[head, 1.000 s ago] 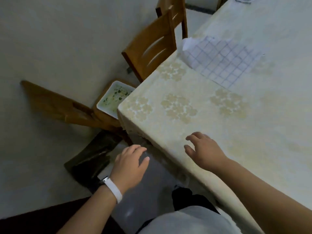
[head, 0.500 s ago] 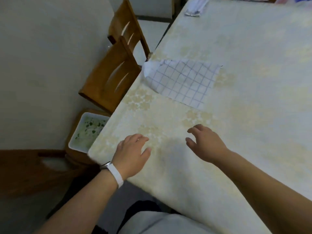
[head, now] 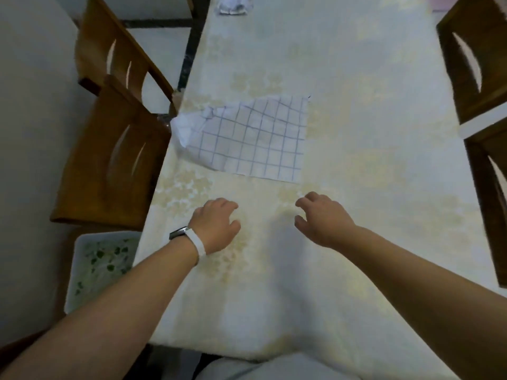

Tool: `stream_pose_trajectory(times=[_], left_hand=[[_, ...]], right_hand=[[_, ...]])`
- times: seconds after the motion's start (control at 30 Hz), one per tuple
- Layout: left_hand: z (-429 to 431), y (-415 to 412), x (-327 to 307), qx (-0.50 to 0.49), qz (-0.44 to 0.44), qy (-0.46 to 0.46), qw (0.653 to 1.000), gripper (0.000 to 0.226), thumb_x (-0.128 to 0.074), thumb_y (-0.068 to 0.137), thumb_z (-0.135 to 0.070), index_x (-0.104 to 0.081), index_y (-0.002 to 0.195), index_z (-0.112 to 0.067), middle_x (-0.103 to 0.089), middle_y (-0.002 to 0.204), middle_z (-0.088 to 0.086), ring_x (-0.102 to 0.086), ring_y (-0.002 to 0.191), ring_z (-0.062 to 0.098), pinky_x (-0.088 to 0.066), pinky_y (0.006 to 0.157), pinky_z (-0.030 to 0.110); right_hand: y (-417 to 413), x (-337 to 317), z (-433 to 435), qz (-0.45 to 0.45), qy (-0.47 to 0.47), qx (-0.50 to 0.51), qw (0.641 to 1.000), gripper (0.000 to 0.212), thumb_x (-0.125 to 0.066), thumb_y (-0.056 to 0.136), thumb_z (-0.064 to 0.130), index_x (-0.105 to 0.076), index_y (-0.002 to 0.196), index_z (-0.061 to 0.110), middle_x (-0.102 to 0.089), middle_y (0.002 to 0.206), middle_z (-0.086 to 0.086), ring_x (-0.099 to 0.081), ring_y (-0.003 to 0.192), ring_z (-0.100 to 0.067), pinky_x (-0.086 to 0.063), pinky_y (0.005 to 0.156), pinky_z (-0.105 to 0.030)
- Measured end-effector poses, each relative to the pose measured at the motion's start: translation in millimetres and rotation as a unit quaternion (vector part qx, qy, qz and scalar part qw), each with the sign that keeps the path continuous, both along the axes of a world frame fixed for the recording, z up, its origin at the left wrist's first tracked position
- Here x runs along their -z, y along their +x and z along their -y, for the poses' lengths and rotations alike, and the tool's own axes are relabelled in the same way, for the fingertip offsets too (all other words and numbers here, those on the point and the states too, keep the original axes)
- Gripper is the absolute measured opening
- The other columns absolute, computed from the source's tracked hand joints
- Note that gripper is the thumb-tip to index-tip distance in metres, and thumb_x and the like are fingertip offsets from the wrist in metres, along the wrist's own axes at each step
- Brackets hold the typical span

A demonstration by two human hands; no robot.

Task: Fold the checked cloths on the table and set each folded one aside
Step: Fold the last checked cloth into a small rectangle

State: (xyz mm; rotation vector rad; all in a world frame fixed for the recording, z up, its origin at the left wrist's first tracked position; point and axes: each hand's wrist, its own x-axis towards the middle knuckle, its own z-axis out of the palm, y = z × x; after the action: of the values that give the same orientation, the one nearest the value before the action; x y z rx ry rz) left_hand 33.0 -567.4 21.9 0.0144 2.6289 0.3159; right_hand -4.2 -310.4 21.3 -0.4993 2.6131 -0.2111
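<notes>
A white cloth with a blue check [head: 255,138] lies spread on the table [head: 370,160], its left corner bunched at the table's left edge. My left hand [head: 215,226], a white band on its wrist, hovers over the table just short of the cloth with loosely curled fingers that hold nothing. My right hand [head: 323,218] hovers beside it, also loosely curled and empty. Both hands are apart from the cloth. Another cloth [head: 233,5] lies at the table's far end, partly cut off by the frame.
Two wooden chairs [head: 115,149] stand against the table's left side, and two more chairs [head: 477,61] on the right. A white tray with green bits [head: 101,267] sits on a seat at the near left. The tablecloth is pale yellow with a flower pattern.
The view has swung right to face along the table. Both hands have moved forward over the table toward the checked cloth; the left hand came up from beyond the table's edge.
</notes>
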Motion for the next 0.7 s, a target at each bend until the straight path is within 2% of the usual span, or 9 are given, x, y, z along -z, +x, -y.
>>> stream_pose_trajectory(times=[0.17, 0.4, 0.5, 0.6, 0.7], left_hand=[[18, -57, 25, 0.051, -0.001, -0.010, 0.999, 0.050, -0.048, 0.091, -0.038, -0.045, 0.138, -0.021, -0.047, 0.139, 0.004, -0.045, 0.124, 0.028, -0.041, 0.099, 0.041], [27, -115, 51, 0.096, -0.049, -0.008, 0.994, 0.047, -0.051, 0.088, -0.033, -0.047, 0.133, -0.018, -0.047, 0.133, 0.005, -0.046, 0.119, 0.029, -0.040, 0.092, 0.041], [28, -129, 61, 0.108, -0.060, -0.008, 0.992, 0.044, -0.053, 0.086, -0.034, -0.051, 0.126, -0.018, -0.048, 0.131, 0.006, -0.046, 0.117, 0.030, -0.040, 0.089, 0.041], [26, -136, 70, 0.128, -0.095, -0.006, 0.987, 0.042, -0.056, 0.084, -0.034, -0.055, 0.123, -0.017, -0.050, 0.127, 0.008, -0.047, 0.116, 0.032, -0.040, 0.089, 0.042], [27, -143, 80, 0.133, -0.130, -0.006, 0.983, 0.039, -0.060, 0.081, -0.032, -0.059, 0.116, -0.015, -0.054, 0.119, 0.010, -0.050, 0.106, 0.034, -0.042, 0.082, 0.042]], right_hand=[[-31, 20, 36, 0.001, 0.005, 0.027, 1.000, 0.040, -0.047, 0.092, 0.037, -0.053, 0.125, 0.015, -0.052, 0.127, -0.009, -0.051, 0.111, -0.031, -0.047, 0.087, -0.040], [-82, 44, 71, -0.051, 0.026, 0.002, 0.998, 0.041, -0.052, 0.088, 0.030, -0.053, 0.124, 0.012, -0.053, 0.123, -0.012, -0.051, 0.109, -0.033, -0.044, 0.081, -0.039], [-100, 55, 80, -0.066, 0.037, -0.028, 0.997, 0.037, -0.056, 0.084, 0.028, -0.056, 0.117, 0.010, -0.054, 0.116, -0.014, -0.053, 0.103, -0.036, -0.044, 0.076, -0.039], [-110, 64, 86, -0.086, 0.036, -0.058, 0.994, 0.033, -0.061, 0.076, 0.026, -0.060, 0.103, 0.007, -0.058, 0.104, -0.017, -0.057, 0.090, -0.039, -0.045, 0.067, -0.041], [-119, 70, 90, -0.102, 0.028, -0.068, 0.992, 0.030, -0.064, 0.073, 0.025, -0.062, 0.094, 0.004, -0.058, 0.095, -0.019, -0.058, 0.081, -0.039, -0.044, 0.059, -0.040]])
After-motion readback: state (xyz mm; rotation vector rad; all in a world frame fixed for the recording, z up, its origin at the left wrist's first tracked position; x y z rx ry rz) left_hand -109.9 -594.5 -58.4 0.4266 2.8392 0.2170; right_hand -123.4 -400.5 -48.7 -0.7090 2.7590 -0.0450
